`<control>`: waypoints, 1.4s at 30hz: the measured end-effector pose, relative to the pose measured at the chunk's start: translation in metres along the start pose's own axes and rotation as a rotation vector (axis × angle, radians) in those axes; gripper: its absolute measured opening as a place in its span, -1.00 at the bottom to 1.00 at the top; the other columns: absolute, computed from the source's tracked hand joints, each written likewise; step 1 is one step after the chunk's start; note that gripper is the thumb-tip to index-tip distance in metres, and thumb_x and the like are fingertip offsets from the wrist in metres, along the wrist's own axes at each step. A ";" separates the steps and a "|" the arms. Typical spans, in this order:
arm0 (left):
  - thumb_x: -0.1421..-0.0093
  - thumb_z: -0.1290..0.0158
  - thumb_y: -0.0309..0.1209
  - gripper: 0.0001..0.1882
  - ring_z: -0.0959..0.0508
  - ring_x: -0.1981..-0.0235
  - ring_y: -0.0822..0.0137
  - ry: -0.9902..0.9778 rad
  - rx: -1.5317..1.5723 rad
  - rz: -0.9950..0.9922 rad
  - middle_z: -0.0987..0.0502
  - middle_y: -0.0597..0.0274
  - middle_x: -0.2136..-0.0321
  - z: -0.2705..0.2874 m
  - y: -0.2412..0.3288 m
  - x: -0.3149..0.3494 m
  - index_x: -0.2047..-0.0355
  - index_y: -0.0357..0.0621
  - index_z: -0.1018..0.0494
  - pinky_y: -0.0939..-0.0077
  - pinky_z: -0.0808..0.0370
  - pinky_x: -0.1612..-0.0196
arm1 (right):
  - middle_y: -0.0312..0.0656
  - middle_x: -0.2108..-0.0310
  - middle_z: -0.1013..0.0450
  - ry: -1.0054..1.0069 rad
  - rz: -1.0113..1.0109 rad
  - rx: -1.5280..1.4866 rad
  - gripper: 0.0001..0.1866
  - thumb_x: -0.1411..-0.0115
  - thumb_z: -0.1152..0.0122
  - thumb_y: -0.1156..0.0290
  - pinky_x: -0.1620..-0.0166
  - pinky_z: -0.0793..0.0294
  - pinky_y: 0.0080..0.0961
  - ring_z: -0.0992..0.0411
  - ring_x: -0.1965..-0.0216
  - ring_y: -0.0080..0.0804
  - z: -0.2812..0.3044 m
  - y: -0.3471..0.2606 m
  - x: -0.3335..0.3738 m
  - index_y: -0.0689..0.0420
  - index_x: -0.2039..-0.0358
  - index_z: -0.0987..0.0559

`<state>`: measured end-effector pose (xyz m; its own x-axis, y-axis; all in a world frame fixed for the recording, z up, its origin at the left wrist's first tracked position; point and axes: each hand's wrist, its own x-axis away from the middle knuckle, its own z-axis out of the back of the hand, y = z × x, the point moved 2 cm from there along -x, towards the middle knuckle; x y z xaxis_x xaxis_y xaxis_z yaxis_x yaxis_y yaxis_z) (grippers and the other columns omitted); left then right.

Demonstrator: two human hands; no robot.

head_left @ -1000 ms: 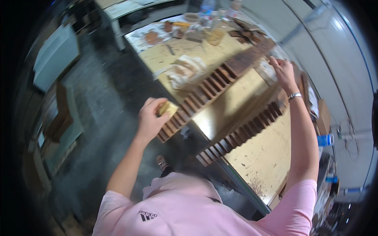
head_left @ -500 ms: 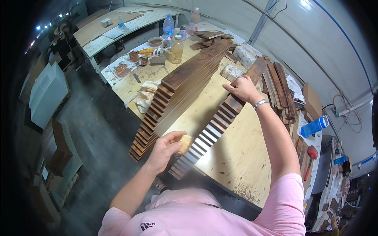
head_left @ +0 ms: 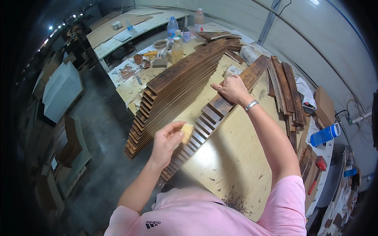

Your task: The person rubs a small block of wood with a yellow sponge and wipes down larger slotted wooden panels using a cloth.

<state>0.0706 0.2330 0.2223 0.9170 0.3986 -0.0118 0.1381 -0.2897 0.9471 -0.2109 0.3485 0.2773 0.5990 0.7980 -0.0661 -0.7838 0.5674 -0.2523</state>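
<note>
My left hand [head_left: 167,141] grips a small yellow sponge [head_left: 186,132] and presses it against the near ends of a fanned row of dark wooden planks [head_left: 204,120]. My right hand [head_left: 232,88] lies flat on top of that same row, fingers spread, with a metal bracelet on the wrist. To the left a second, longer fanned stack of dark planks [head_left: 173,90] stretches across the pale workbench [head_left: 232,165].
More loose dark planks [head_left: 285,86] lie at the right of the bench. Bottles and jars [head_left: 177,47] stand at the far end. A blue bottle [head_left: 325,135] and a red-handled tool [head_left: 317,171] lie at the right edge. Another table [head_left: 118,31] stands beyond; boxes sit on the floor at left.
The view has swung and the planks now sit nearer. My left hand with the sponge has moved from the left stack's ends to the right row's ends. My right hand stays on that row.
</note>
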 end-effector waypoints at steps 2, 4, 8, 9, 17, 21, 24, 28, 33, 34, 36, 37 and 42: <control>-0.27 -0.08 -0.53 -0.63 -0.56 0.14 0.46 0.017 -0.027 -0.035 -0.60 0.16 0.15 -0.007 0.003 -0.003 -0.07 -0.40 -0.46 0.57 -0.49 0.02 | 0.07 0.59 -0.52 0.003 0.010 -0.038 -0.29 -0.32 -0.02 -0.16 -0.18 -0.21 -0.30 -0.47 0.36 -0.06 -0.001 0.006 0.000 0.23 0.67 -0.64; -0.26 -0.10 -0.54 -0.63 -0.56 0.14 0.46 0.027 -0.058 -0.064 -0.60 0.17 0.17 -0.013 0.005 -0.007 -0.07 -0.39 -0.46 0.57 -0.49 0.02 | 0.06 0.59 -0.52 0.032 0.027 -0.106 -0.30 -0.31 -0.05 -0.17 -0.19 -0.21 -0.30 -0.47 0.37 -0.07 -0.002 0.012 0.000 0.22 0.66 -0.64; -0.23 -0.13 -0.57 -0.62 -0.55 0.11 0.45 0.043 -0.300 -0.160 -0.55 0.19 0.12 -0.019 0.009 -0.017 -0.07 -0.37 -0.47 0.57 -0.49 0.01 | 0.04 0.61 -0.51 0.024 0.037 -0.132 -0.36 -0.29 -0.10 -0.14 -0.16 -0.22 -0.30 -0.46 0.37 -0.07 0.000 0.013 0.002 0.16 0.65 -0.66; -0.22 -0.13 -0.58 -0.62 -0.55 0.10 0.44 0.050 -0.406 -0.230 -0.54 0.20 0.10 -0.020 0.012 -0.020 -0.06 -0.36 -0.48 0.57 -0.49 0.01 | 0.02 0.62 -0.51 0.047 0.051 -0.115 -0.38 -0.29 -0.11 -0.13 -0.15 -0.23 -0.29 -0.45 0.38 -0.06 0.000 0.012 0.002 0.14 0.65 -0.67; -0.09 -0.20 -0.62 -0.59 -0.57 0.12 0.31 0.113 -0.890 -0.562 -0.50 0.11 0.08 -0.047 0.022 -0.045 0.00 -0.27 -0.53 0.48 -0.53 0.08 | 0.01 0.57 -0.54 0.007 0.053 -0.018 -0.46 -0.30 -0.09 -0.05 -0.11 -0.27 -0.25 -0.51 0.34 -0.03 0.002 0.007 0.004 0.10 0.60 -0.70; -0.02 -0.29 -0.54 -0.59 -0.58 0.21 0.12 0.096 -0.950 -0.608 -0.51 0.04 0.16 -0.056 0.009 -0.044 0.07 -0.23 -0.53 0.34 -0.55 0.16 | 0.01 0.51 -0.57 0.012 0.051 0.071 -0.44 -0.33 -0.01 -0.01 -0.11 -0.28 -0.24 -0.54 0.30 -0.04 0.001 0.004 0.008 0.17 0.54 -0.70; 0.04 -0.29 -0.54 -0.54 -0.56 0.23 0.19 -0.088 -0.965 -0.658 -0.49 0.05 0.23 -0.062 0.006 -0.019 0.06 -0.26 -0.53 0.40 -0.54 0.20 | 0.05 0.47 -0.59 0.004 0.062 0.065 -0.45 -0.34 0.01 0.01 -0.10 -0.29 -0.23 -0.55 0.29 -0.04 0.001 0.000 0.007 0.20 0.48 -0.71; 0.04 -0.32 -0.48 -0.57 -0.58 0.28 0.08 0.044 -0.943 -0.727 -0.51 0.06 0.24 -0.066 0.027 -0.045 0.10 -0.17 -0.55 0.28 -0.55 0.23 | 0.05 0.46 -0.59 0.005 0.025 0.092 -0.47 -0.32 0.00 0.01 -0.10 -0.29 -0.23 -0.55 0.27 -0.03 0.004 0.000 0.008 0.18 0.52 -0.69; 0.02 -0.29 -0.51 -0.61 -0.60 0.27 0.13 0.071 -1.096 -0.655 -0.51 0.06 0.23 -0.079 0.033 -0.069 0.13 -0.23 -0.56 0.30 -0.55 0.19 | 0.08 0.52 -0.55 0.080 0.049 0.054 -0.48 -0.28 0.00 0.07 -0.07 -0.30 -0.26 -0.51 0.34 -0.02 0.000 -0.001 0.007 0.20 0.59 -0.67; 0.03 -0.30 -0.51 -0.61 -0.60 0.28 0.12 -0.015 -1.107 -0.659 -0.52 0.07 0.25 -0.084 0.032 -0.058 0.13 -0.22 -0.56 0.30 -0.56 0.20 | 0.10 0.56 -0.53 0.112 0.053 0.028 -0.47 -0.27 0.00 0.08 -0.06 -0.30 -0.27 -0.49 0.37 -0.02 -0.002 0.002 0.009 0.21 0.62 -0.67; 0.05 -0.31 -0.48 -0.61 -0.60 0.30 0.09 -0.127 -1.090 -0.728 -0.53 0.08 0.28 -0.090 0.032 -0.048 0.15 -0.20 -0.57 0.31 -0.56 0.22 | 0.10 0.55 -0.53 0.123 0.056 0.042 -0.47 -0.26 0.01 0.09 -0.08 -0.29 -0.28 -0.49 0.37 -0.02 -0.006 0.007 0.006 0.22 0.63 -0.66; 0.05 -0.31 -0.44 -0.62 -0.60 0.30 0.10 -0.074 -1.099 -0.738 -0.52 0.11 0.28 -0.089 0.033 -0.051 0.16 -0.17 -0.57 0.29 -0.55 0.24 | 0.10 0.55 -0.54 0.125 0.062 0.049 -0.47 -0.26 0.01 0.09 -0.08 -0.29 -0.28 -0.50 0.37 -0.03 -0.007 0.007 0.006 0.22 0.64 -0.66; 0.04 -0.32 -0.35 -0.64 -0.58 0.31 0.12 0.013 -1.120 -0.707 -0.51 0.16 0.29 -0.088 0.035 -0.063 0.18 -0.05 -0.58 0.24 -0.54 0.29 | 0.06 0.46 -0.58 0.060 0.029 0.052 -0.50 -0.27 0.00 0.07 -0.13 -0.29 -0.24 -0.54 0.29 -0.03 0.001 -0.002 0.007 0.21 0.54 -0.67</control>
<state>-0.0152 0.2739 0.2847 0.7714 0.1758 -0.6116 0.1944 0.8501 0.4895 -0.2049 0.3530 0.2785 0.5833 0.8016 -0.1308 -0.8075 0.5551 -0.1994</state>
